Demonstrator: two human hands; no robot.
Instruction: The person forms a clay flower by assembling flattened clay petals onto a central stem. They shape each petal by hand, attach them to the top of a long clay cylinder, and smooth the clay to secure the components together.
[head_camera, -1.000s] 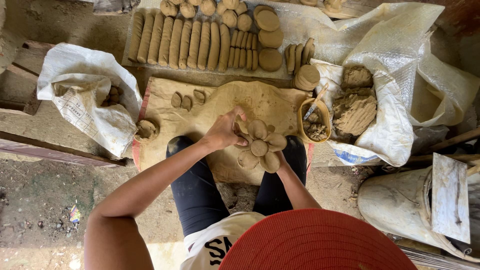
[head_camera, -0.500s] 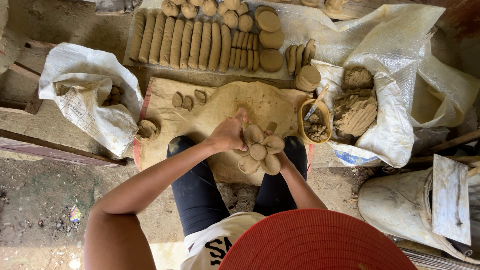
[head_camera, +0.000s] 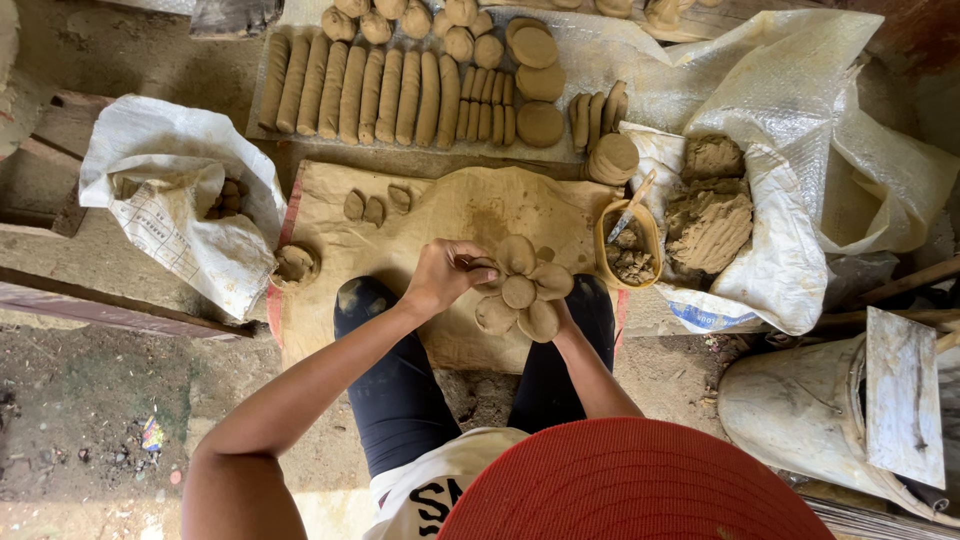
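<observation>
**A:** What is the person seated over the worktop (head_camera: 330, 330) holding?

**B:** A clay flower (head_camera: 522, 292), made of flat round petals set around a centre disc. It sits above the knees, over the near edge of the cloth-covered board. The right hand (head_camera: 556, 318) is underneath it and mostly hidden; only the forearm shows, so how its fingers lie cannot be told. It appears to support the piece from below.

**A:** And the left hand?

**B:** The left hand (head_camera: 445, 272) is curled narrow, its fingertips pinched at the flower's left edge, touching a petal.

**A:** What lies around it?

**B:** Three small clay lumps (head_camera: 374, 205) rest on the far left of the board. A small yellow bowl (head_camera: 628, 245) of crumbly clay stands just right of the flower, with a thin tool (head_camera: 632, 205) sticking out of it. Beyond that, a big mass of raw clay (head_camera: 708, 215) sits on an open white sack (head_camera: 790, 240).

**A:** And at the back?

**B:** A row of long clay rolls (head_camera: 360, 95) lies side by side on plastic sheeting, with round balls (head_camera: 420, 18) behind them and flat discs (head_camera: 540, 80) to their right, some stacked, some on edge. Another white sack (head_camera: 170, 210) lies open at the left, lumps showing inside. A pale bucket (head_camera: 800, 410) with a board across it stands at the lower right.
</observation>
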